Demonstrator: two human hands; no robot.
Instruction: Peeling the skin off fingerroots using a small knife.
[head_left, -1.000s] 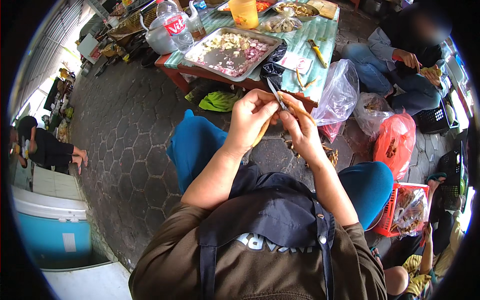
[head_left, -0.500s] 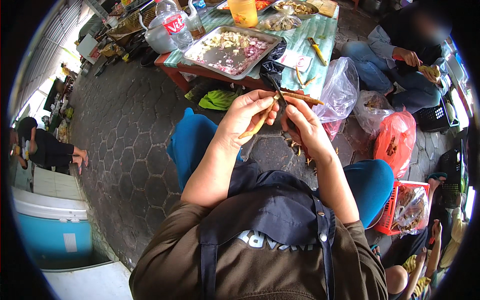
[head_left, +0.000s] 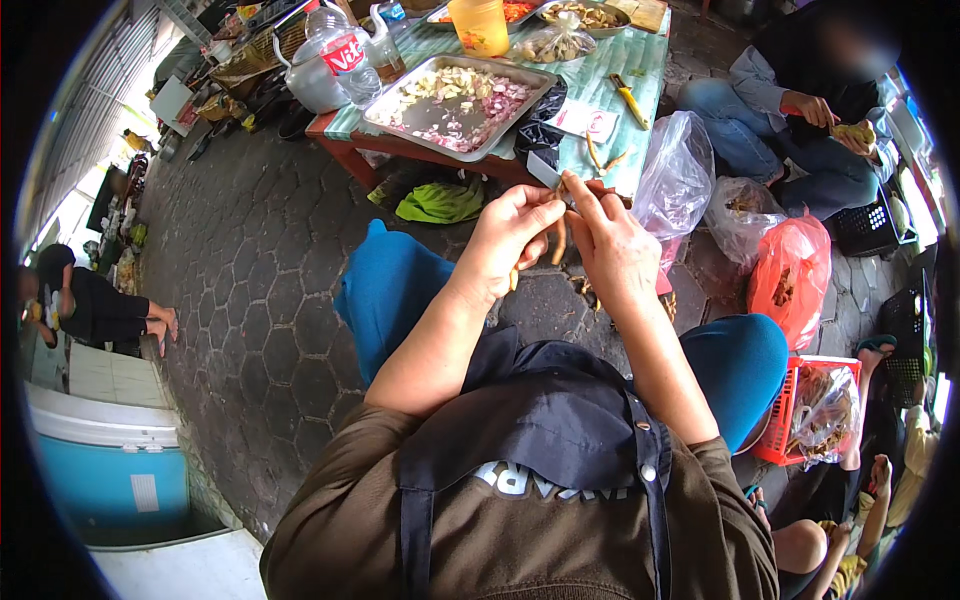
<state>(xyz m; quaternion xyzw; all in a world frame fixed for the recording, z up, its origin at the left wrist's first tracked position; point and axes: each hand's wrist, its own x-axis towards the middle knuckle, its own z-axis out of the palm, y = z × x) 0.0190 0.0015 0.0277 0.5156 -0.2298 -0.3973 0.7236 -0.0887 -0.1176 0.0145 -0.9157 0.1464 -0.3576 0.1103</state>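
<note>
- Left hand: fingers curled tight around a slim yellowish-brown root piece, which hangs down between the two hands.
- Right hand: closed on a small knife; blade pokes up and to the left past the fingertips, just above the root piece. Handle is hidden in the fist.
- Both hands touch, raised in front of the chest, above the blue-trousered knees and the grey paved ground.
- Low table with a green striped cover sits just beyond the hands. On it: metal tray of chopped pale and pink bits, a yellow-handled tool, an orange cup.
- Clear plastic bag hangs at the table's right edge; red bag near it on the ground.
- Red basket beside the right knee.
- Another person's hands work on something yellow, upper right, well apart.
- Blue tub at lower left.
</note>
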